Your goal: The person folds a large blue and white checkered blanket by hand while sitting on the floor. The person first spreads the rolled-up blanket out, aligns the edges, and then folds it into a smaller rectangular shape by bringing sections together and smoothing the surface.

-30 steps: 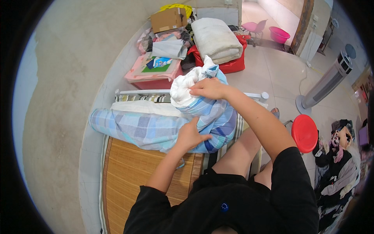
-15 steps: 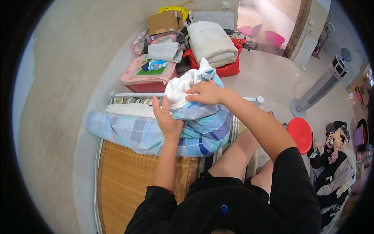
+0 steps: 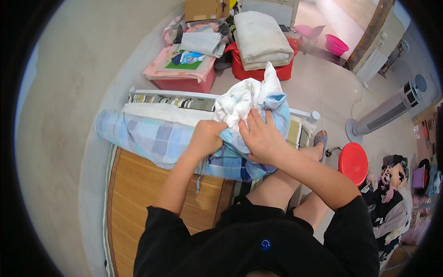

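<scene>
A blue plaid duvet cover (image 3: 157, 138) lies rolled and bunched across the far part of the bed. White quilt (image 3: 240, 99) bulges out of its opening at the right end, with one corner standing up. My left hand (image 3: 210, 137) is closed on the light blue edge of the cover, left of the white bunch. Spread over the cover's edge and the white quilt, my right hand (image 3: 265, 141) rests with its fingers apart. A thin blue tie hangs from the cover below my left hand. What lies inside the roll is hidden.
A brown bamboo mat (image 3: 152, 194) covers the bed, with a white rail (image 3: 175, 93) at its far end. Beyond stand a pink box (image 3: 184, 83) and a folded white quilt on a red bag (image 3: 237, 64). To the right are a red stool (image 3: 353, 164), a tower fan (image 3: 387, 111) and piled clothes.
My left hand has gone from raised and open to gripping the cover's edge. My right hand has moved down and right and spread its fingers. The white bunch has shifted right.
</scene>
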Demonstrator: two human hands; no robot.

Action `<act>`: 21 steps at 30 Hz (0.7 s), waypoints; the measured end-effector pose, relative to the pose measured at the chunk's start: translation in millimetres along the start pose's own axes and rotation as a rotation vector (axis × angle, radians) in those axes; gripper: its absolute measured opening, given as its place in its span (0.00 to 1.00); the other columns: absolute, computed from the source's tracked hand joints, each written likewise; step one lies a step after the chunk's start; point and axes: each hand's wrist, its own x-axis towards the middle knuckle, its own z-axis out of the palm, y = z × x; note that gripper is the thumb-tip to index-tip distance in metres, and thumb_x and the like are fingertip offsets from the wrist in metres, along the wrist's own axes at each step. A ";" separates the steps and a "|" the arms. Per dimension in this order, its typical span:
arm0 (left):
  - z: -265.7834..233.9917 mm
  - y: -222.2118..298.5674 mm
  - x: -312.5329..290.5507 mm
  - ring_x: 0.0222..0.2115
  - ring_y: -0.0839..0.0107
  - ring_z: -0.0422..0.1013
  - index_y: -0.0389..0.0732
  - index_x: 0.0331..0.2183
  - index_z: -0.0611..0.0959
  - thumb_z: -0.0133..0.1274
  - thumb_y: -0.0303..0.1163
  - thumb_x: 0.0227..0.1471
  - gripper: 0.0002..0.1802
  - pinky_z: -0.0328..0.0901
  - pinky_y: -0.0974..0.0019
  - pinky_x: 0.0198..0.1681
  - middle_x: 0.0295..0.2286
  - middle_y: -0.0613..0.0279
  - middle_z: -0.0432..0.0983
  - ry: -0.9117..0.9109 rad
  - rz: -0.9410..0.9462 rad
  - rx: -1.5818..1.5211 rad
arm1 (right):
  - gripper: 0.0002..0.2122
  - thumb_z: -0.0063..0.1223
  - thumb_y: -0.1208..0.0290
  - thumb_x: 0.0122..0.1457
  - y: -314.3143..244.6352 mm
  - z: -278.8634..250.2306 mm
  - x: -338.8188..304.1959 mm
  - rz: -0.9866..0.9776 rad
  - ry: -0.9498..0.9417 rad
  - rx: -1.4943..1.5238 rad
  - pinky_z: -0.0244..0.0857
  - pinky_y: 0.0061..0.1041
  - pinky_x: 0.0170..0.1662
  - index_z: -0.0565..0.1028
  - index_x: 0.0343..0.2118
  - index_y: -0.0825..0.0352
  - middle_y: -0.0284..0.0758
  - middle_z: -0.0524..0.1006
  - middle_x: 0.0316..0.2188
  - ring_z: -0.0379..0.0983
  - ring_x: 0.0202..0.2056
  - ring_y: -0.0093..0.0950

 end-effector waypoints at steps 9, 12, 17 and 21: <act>17.5 -1.3 5.2 0.22 0.59 0.70 0.34 0.27 0.77 0.52 0.18 0.35 0.10 0.65 0.66 0.28 0.24 0.50 0.75 0.355 -0.402 -0.174 | 0.13 0.60 0.69 0.36 29.2 -3.4 48.0 0.023 -0.176 0.210 0.66 0.40 0.36 0.73 0.25 0.69 0.45 0.76 0.23 0.75 0.31 0.41; 42.5 19.5 -6.4 0.39 0.53 0.70 0.34 0.39 0.75 0.56 0.20 0.34 0.23 0.65 0.59 0.42 0.41 0.43 0.72 0.480 -0.298 -0.083 | 0.09 0.57 0.72 0.36 55.5 -1.2 50.7 -0.040 -0.026 0.213 0.68 0.38 0.32 0.74 0.23 0.69 0.44 0.75 0.19 0.74 0.26 0.42; 69.4 31.5 -13.6 0.58 0.39 0.48 0.36 0.54 0.63 0.58 0.21 0.31 0.44 0.49 0.46 0.58 0.58 0.36 0.49 0.492 -0.215 0.161 | 0.06 0.55 0.73 0.36 71.3 -5.1 54.5 -0.032 -0.082 0.246 0.69 0.37 0.36 0.77 0.20 0.69 0.46 0.77 0.24 0.76 0.29 0.42; 60.7 10.5 -0.2 0.60 0.38 0.43 0.31 0.58 0.55 0.60 0.23 0.30 0.52 0.44 0.48 0.62 0.59 0.34 0.45 0.410 -0.121 0.122 | 0.08 0.55 0.75 0.35 67.6 -5.7 45.1 -0.041 -0.022 0.229 0.68 0.40 0.32 0.75 0.23 0.68 0.45 0.76 0.21 0.74 0.26 0.44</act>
